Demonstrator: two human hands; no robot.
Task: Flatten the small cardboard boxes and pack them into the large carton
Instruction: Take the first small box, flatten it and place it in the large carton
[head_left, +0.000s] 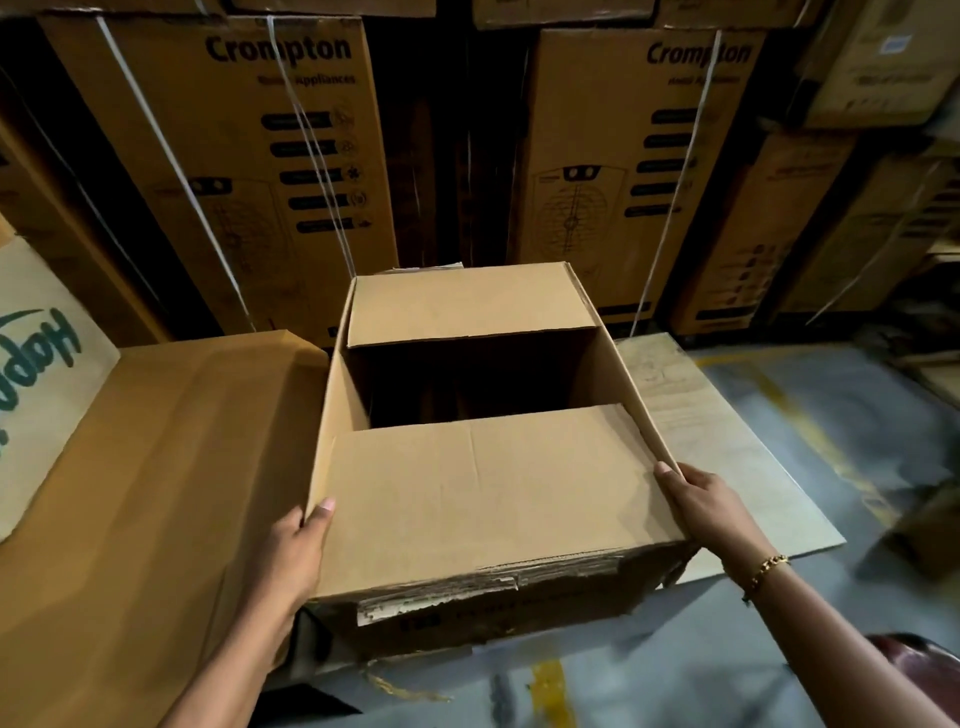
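A large brown carton (618, 395) stands on the floor in the middle of the head view. Its near flap (488, 478) and far flap (467, 309) are folded inward, and a dark gap shows between them. My left hand (291, 556) grips the carton's near left corner, thumb on top of the near flap. My right hand (711, 504) holds the near right corner, fingers curled over the edge of the right side wall. The carton's left flap (156, 467) lies spread out to the left and its right flap (727, 457) to the right. The carton's inside is too dark to tell its contents.
Tall printed appliance cartons (218, 166) with white straps form a wall right behind the carton. A pale cardboard sheet with green lettering (36, 364) leans at the left. Grey floor with yellow markings (810, 431) lies to the right and in front.
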